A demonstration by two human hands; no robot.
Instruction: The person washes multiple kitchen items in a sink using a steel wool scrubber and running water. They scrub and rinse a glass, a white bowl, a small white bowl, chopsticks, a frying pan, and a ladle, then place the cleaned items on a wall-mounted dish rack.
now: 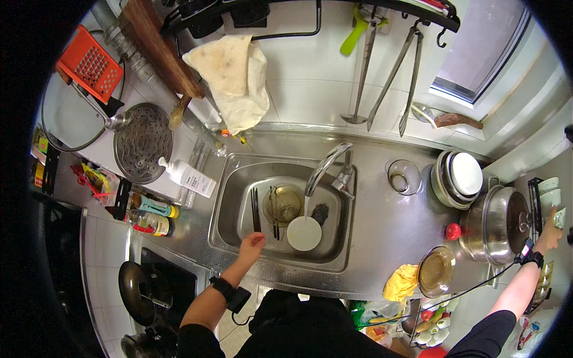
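Observation:
Over the front left edge of the sink [224,244] hovers my left hand [253,246], fingers curled, close to dark chopsticks [255,208]. My right hand [549,235] reaches out to the far right, with its fingers at a small patterned dish [559,218] by the rack of bowls; whether it grips the dish is unclear. Water runs from the curved metal faucet [329,161] into a white bowl [304,234] in the sink. Behind that bowl lie a clear glass bowl [283,206], more chopsticks and a dark scrubber [320,214].
Right of the sink stand a glass jar [404,177], stacked bowls [465,173], a lidded steel pot [494,223], an amber glass dish [435,272] and a yellow cloth [400,283]. On the left are a white pump bottle [192,178] and a steamer plate [143,143]. A cable trails from my right wrist.

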